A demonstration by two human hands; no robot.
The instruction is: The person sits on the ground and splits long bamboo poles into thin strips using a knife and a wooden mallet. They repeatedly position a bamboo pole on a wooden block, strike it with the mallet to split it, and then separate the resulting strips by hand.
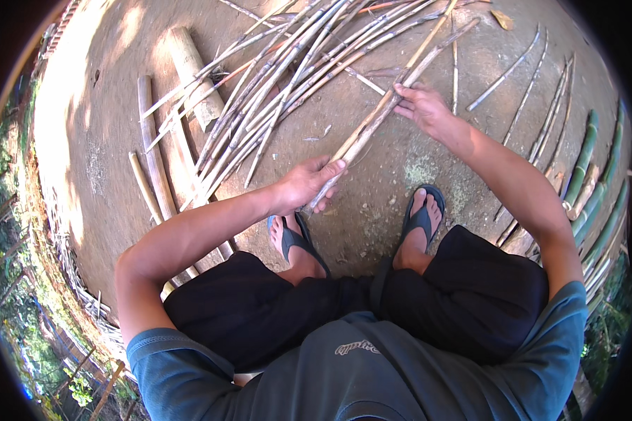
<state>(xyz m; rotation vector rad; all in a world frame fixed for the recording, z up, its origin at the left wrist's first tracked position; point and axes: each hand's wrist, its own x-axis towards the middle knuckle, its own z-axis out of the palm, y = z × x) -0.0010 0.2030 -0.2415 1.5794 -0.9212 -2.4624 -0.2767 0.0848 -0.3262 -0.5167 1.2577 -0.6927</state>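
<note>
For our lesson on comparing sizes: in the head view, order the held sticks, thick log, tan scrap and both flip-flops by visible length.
1. Held sticks
2. Thick log
3. Left flip-flop and right flip-flop: too alike to rank
4. Tan scrap

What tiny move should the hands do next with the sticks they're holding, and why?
Maybe slide the right hand farther up the sticks to press them together: the left hand grips them near one end, but past the right hand they spread apart.
</note>
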